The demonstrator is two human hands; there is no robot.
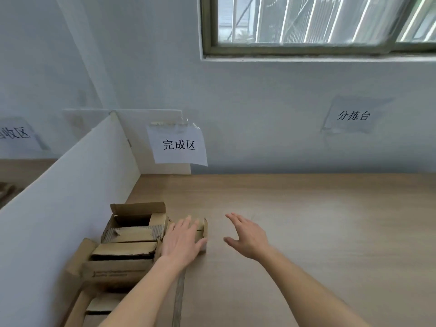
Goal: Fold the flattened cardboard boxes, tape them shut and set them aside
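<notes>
Several folded brown cardboard boxes sit in a row along the white partition. The far box (135,224) has an open flap standing up. A nearer box (122,263) lies in front of it, and another box (99,308) reaches the bottom edge. My left hand (182,241) lies flat with fingers spread on a small box (203,228), which it mostly hides. My right hand (247,234) hovers open above the wooden table (306,232), a little to the right of that small box, holding nothing.
A white partition (70,208) borders the boxes on the left. Paper signs (178,145) hang on the back wall, another sign (352,115) to the right. A strip of tape (178,300) runs along the table near my left forearm. A window is above.
</notes>
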